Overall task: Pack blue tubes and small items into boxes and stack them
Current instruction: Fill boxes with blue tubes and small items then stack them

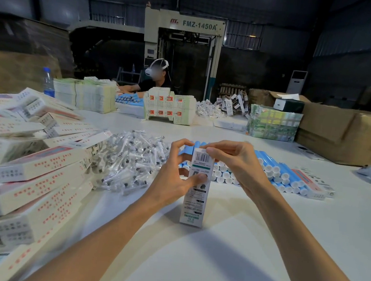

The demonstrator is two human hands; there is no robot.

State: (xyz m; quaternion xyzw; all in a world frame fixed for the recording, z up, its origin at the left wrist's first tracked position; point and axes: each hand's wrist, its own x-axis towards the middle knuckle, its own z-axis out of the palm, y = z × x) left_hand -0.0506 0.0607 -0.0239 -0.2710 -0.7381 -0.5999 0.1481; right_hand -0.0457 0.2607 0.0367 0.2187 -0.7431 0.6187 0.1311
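Packed boxes [37, 169]: a big messy pile of long white boxes lies on the left side of the table [211, 270].
Small items [131, 157]: a heap of little things in clear bags lies just right of the pile, near the left hand.
Left hand [174, 171]: it holds the box from the left. The thumb presses on the front and the fingers curl round the top part. This hand is the one nearer the pile, so it looks best placed to carry the box over there.
Box [195, 201]: it stands on its end on the table, between the two hands. Its long side runs up and down, and its top end is right at the fingertips.
Right hand [233, 162]: its bent fingers pinch the top end of the box from the right. It looks like it is closing the top flap.
Blue tubes [275, 173]: they lie side by side in rows behind the box and off to the right, with their white caps facing the person.
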